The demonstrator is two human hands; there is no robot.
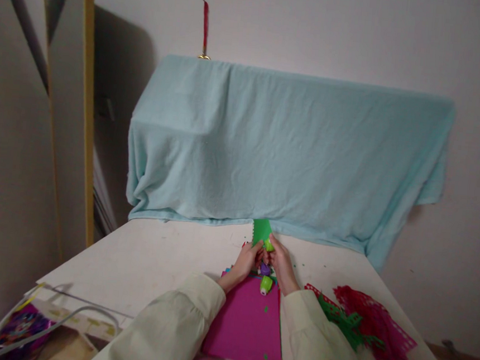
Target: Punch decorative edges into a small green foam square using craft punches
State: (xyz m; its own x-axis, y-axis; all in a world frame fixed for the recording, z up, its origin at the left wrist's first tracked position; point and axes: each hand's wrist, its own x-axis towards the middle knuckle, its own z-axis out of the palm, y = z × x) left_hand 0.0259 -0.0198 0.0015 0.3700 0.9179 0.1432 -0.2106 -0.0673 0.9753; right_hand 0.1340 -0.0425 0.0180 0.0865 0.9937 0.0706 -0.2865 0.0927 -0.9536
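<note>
Both hands meet over the tabletop [153,256]: the left hand [246,262] and right hand [280,263] each keep a closed grip on the green paper [261,230]. A small green punch [268,244] sits between the fingers. Just below lie a purple punch [264,269] and magenta sheet [244,326].

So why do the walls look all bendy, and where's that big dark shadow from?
Head view: the wide lens bows the edges, so the yellow frame leans and the table fans out; the dark patch on the wall lies beside the blue cloth. Light is soft, no glare; the left hand and right hand look small and slightly blurry.
</note>
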